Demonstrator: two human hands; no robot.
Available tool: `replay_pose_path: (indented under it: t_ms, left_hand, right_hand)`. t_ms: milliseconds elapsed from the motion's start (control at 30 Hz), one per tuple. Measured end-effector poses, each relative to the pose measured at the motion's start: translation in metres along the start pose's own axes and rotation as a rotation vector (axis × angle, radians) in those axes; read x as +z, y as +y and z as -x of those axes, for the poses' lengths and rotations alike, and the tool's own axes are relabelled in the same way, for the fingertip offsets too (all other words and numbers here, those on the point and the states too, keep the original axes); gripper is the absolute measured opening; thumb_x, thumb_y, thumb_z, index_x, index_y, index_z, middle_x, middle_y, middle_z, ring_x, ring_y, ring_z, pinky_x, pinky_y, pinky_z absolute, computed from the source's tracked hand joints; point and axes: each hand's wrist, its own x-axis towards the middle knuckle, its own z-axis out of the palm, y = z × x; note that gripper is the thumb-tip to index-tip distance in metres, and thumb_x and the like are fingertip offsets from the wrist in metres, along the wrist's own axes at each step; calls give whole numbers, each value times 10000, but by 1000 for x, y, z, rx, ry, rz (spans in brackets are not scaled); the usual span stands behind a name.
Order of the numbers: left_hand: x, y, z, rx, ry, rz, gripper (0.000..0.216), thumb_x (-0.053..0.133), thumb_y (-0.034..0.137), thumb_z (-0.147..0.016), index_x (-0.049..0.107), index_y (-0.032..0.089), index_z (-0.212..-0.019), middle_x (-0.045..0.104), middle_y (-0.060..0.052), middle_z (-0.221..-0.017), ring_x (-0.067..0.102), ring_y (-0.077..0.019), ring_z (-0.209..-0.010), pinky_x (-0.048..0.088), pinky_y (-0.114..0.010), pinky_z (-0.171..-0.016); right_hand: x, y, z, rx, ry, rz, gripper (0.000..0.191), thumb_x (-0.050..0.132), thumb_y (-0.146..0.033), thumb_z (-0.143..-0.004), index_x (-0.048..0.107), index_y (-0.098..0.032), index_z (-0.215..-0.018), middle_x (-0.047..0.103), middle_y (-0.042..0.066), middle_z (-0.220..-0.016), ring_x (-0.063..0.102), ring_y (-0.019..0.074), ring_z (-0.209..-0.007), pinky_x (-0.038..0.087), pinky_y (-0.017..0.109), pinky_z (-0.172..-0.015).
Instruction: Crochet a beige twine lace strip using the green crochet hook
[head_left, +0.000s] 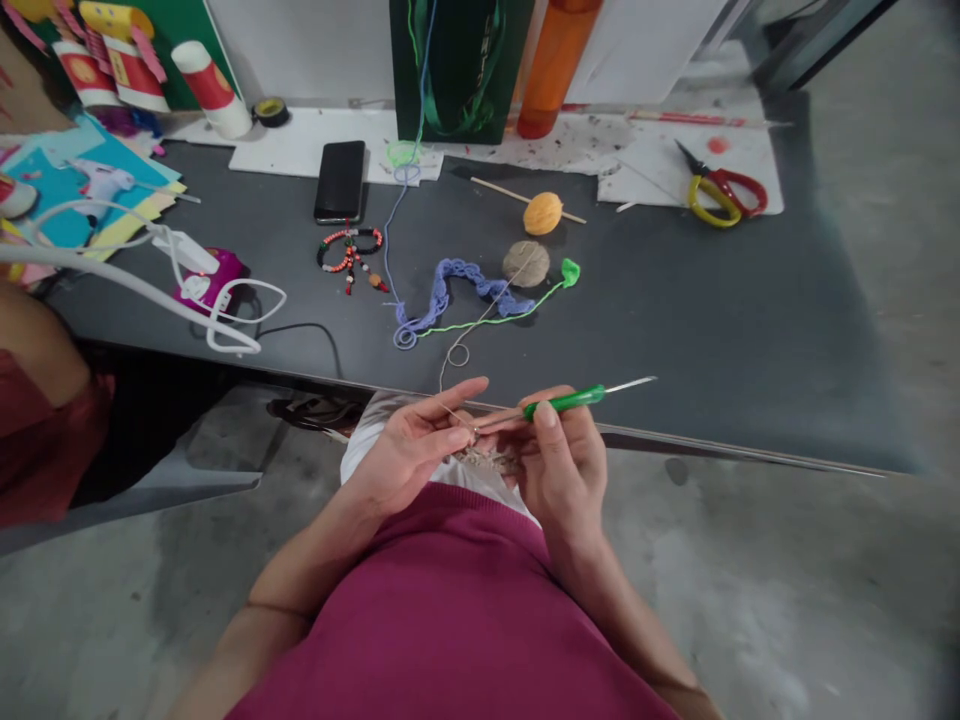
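Observation:
My right hand is closed around a crochet hook with a green handle, its one metal end pointing right over the table edge. Between thumb and fingers, my left hand pinches a small beige crocheted piece, partly hidden by both hands. A thin beige strand rises from the left fingers to a beige yarn ball on the table. Just beyond the hands lie a wavy blue-purple crocheted strip and a green yarn strand ending in a small green bundle.
A yellow yarn ball sits by a thin stick. Scissors lie at the right, a phone and beaded bracelet at the left. White cables run to a purple adapter. Another person's arm is at the left edge.

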Motion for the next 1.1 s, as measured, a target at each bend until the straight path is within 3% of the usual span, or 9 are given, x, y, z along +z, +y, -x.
replay_pose_path:
  t_ms: [100, 233, 300, 367, 500, 567, 667, 867, 1100]
  left_hand:
    - [2, -2, 0, 7, 1, -19, 470, 973, 266, -696, 851, 309, -1148, 797, 2, -869, 664, -129, -782, 527, -317, -845]
    - [2, -6, -1, 26, 66, -32, 516, 972, 276, -700, 833, 310, -1195, 815, -7, -984, 691, -135, -860, 529, -298, -861]
    - [2, -8, -1, 70, 103, -27, 511, 961, 290, -715, 827, 286, -1208, 806, -7, -954, 695, -143, -872, 532, -297, -872]
    - [4, -9, -1, 120, 142, -25, 506, 952, 269, -722, 822, 272, -1211, 787, 5, -893, 684, -134, -835, 537, -282, -843]
    - [7, -10, -1, 138, 171, 13, 534, 950, 211, -714, 812, 259, -1228, 705, 57, -725, 612, -75, -680, 510, -217, -725]
    - [6, -9, -1, 98, 159, 42, 566, 959, 207, -700, 806, 257, -1243, 689, 67, -697, 605, -62, -661, 502, -205, -718]
    - [2, -7, -1, 29, 147, 54, 653, 978, 215, -667, 786, 270, -1289, 715, 58, -749, 633, -74, -707, 514, -224, -767]
    - [-2, -4, -1, 5, 140, 10, 642, 968, 225, -684, 784, 266, -1297, 703, 47, -764, 624, -96, -741, 506, -253, -804]
    - [-5, -2, -2, 12, 82, 4, 514, 951, 191, -699, 836, 284, -1192, 666, 52, -724, 580, -78, -700, 479, -242, -761]
  right_hand:
    - [5, 4, -2, 59, -15, -77, 269, 798, -523, -897, 694, -275, -889, 720, -47, -642, 607, 119, -471, 423, 202, -369]
    - [6, 10, 0, -36, 39, 31, 212, 783, -473, -927, 736, -268, -896, 697, -64, -609, 561, 101, -430, 457, 212, -396]
    - [4, 11, 1, -169, 48, 176, 135, 736, -391, -977, 756, -264, -936, 760, -37, -685, 661, 121, -504, 536, 230, -458]
    - [1, 10, 0, -386, -7, 335, 81, 691, -271, -1004, 771, -271, -1017, 843, 9, -869, 798, 174, -722, 651, 296, -624]
    - [-2, 13, -3, -778, -140, 535, 325, 714, -112, -949, 765, -325, -1189, 864, 31, -1106, 840, 225, -947, 694, 378, -759]
    - [-2, 14, -2, -768, -114, 520, 321, 720, -115, -948, 773, -329, -1181, 866, 26, -1089, 839, 223, -925, 691, 379, -758]
    - [-1, 14, 3, -608, -15, 462, 221, 672, -153, -993, 788, -306, -1102, 864, 20, -980, 833, 216, -883, 685, 362, -753]
    - [-1, 9, 6, -503, 79, 463, 127, 610, -200, -1035, 707, -280, -1056, 808, -15, -843, 583, 87, -412, 463, 213, -368]
    - [2, 7, 8, -444, 109, 423, 56, 586, -282, -1053, 629, -279, -1018, 758, -37, -753, 579, 94, -387, 449, 208, -344]
